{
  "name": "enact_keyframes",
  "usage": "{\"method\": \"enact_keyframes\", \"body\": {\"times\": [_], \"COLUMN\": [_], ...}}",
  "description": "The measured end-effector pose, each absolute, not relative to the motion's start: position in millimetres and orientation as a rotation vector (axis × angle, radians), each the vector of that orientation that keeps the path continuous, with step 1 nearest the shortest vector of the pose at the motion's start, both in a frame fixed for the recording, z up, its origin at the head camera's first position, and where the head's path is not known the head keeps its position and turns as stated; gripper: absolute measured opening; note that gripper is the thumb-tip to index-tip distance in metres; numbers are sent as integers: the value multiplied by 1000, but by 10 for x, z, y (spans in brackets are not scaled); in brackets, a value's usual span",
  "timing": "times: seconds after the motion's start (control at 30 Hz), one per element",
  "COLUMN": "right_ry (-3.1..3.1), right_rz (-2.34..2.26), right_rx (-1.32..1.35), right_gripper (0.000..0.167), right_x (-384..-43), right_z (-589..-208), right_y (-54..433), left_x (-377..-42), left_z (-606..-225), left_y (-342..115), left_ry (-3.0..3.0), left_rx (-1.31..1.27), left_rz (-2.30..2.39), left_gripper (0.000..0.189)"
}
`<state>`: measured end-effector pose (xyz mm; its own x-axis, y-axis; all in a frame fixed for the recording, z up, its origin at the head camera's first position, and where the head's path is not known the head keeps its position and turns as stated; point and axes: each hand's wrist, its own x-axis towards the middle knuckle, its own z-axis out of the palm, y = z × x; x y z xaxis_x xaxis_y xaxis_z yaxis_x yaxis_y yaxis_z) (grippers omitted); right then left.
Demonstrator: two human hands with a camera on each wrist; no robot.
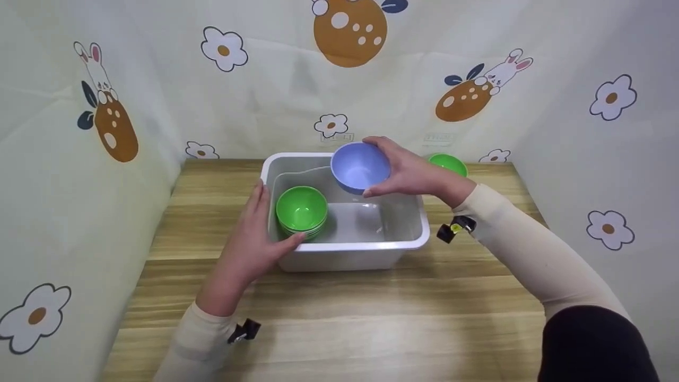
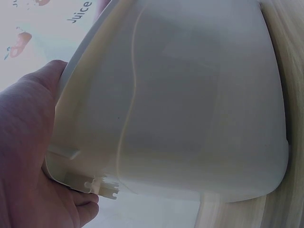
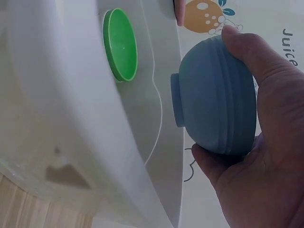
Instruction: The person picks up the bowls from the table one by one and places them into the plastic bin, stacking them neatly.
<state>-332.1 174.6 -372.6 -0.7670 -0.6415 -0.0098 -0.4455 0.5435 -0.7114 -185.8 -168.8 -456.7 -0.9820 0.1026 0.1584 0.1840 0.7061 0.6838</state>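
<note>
A blue bowl (image 1: 360, 167) is held by my right hand (image 1: 408, 167), thumb on one side and fingers on the other, above the back of a white plastic basin (image 1: 339, 246). Bands run round the bowl near its rim in the right wrist view; I cannot tell whether another is nested in it. My left hand (image 1: 252, 239) grips the basin's front left corner, thumb over the front rim and fingers along the left rim. Inside the basin, at the left, stands a stack of green bowls (image 1: 301, 209), opening upward.
Another green bowl (image 1: 448, 163) stands behind the right wrist, to the right of the basin and partly hidden. The wooden table (image 1: 339, 323) lies under everything. A printed curtain (image 1: 265, 101) encloses the back and both sides.
</note>
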Motion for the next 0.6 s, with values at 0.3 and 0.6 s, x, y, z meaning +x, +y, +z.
{"method": "enact_keyframes", "body": {"times": [0.3, 0.6], "right_ry": [2495, 2460], "right_rz": [-1018, -996], "right_rx": [-969, -954], "right_gripper": [118, 121], "right_x": [-3367, -3377], "right_z": [-3739, -3713], "right_y": [1641, 1504], "left_x": [-1853, -1858], "left_z": [-4576, -4573], "left_y": [-1684, -1684], "left_ry": [-2801, -2796], "left_rx": [-231, -229], "left_rz": [-1149, -1162], "left_gripper": [138, 138]}}
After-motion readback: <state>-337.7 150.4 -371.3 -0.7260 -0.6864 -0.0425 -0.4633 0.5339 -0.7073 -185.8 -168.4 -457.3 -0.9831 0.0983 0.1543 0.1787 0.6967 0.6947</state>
